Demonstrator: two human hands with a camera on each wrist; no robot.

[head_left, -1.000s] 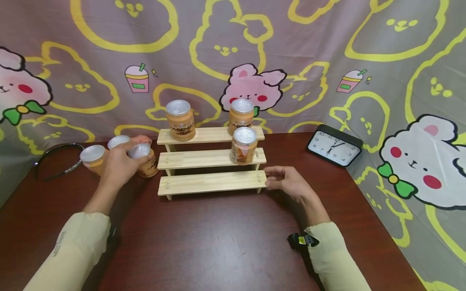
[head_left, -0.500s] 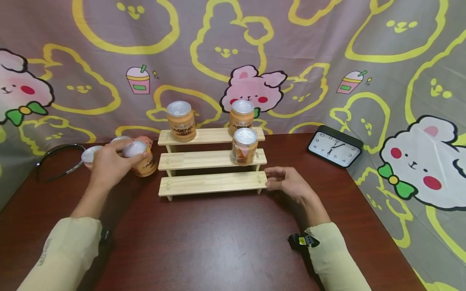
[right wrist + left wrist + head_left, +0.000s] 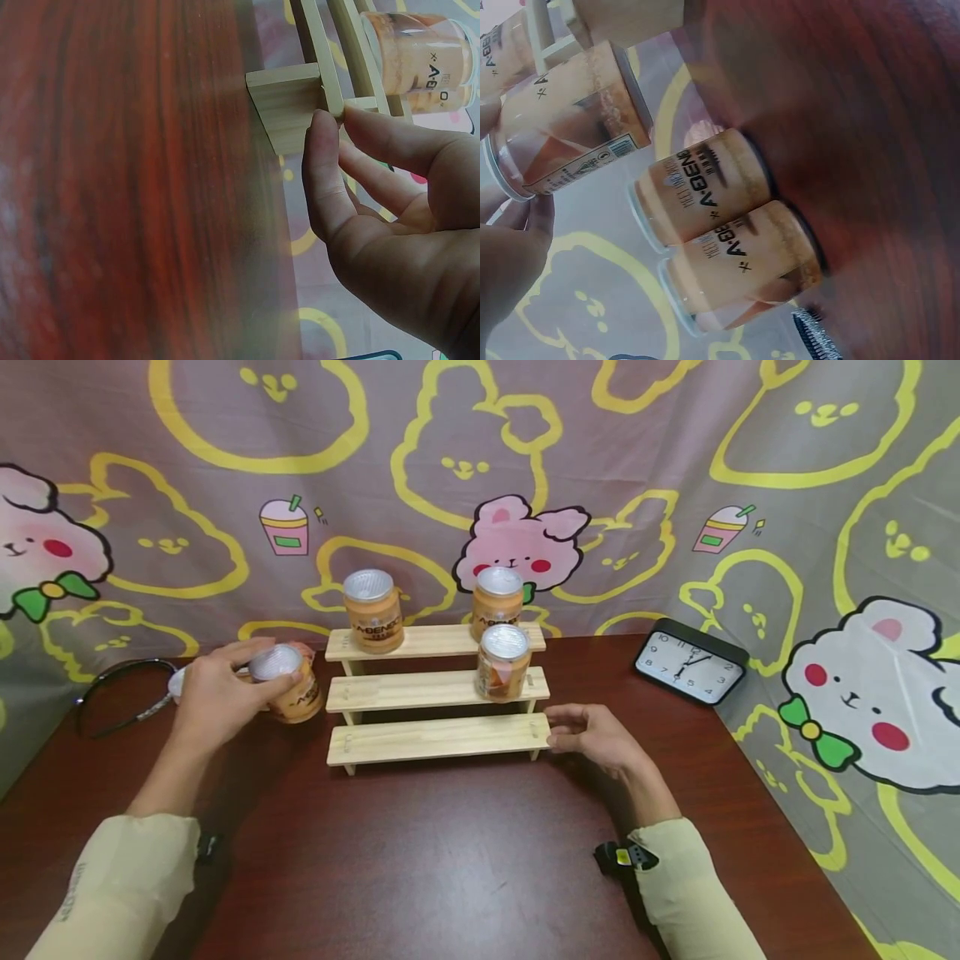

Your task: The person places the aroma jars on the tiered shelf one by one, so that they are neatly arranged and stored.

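While the fingers of the left hand [image 3: 217, 693] grasp a jar [image 3: 574, 124] near its silver lid [image 3: 274, 662], spread about as wide as its body, the jar appears lifted clear of the worktop [image 3: 450, 877], left of the three-tier wooden rack [image 3: 435, 739]. Its smooth wall is probably stiff and somewhat slippery, its weight modest; the upper wall, just below the lid, should give the surest hold. The right hand [image 3: 596, 739] has its fingers bent, a narrow gap between them, pinching the right end of the rack's lowest tier. Farther out, two standing jars [image 3: 701, 191] touch side by side; two shelved jars [image 3: 375, 625] occupy the top tier, and a single jar [image 3: 504, 678] the middle tier's right end.
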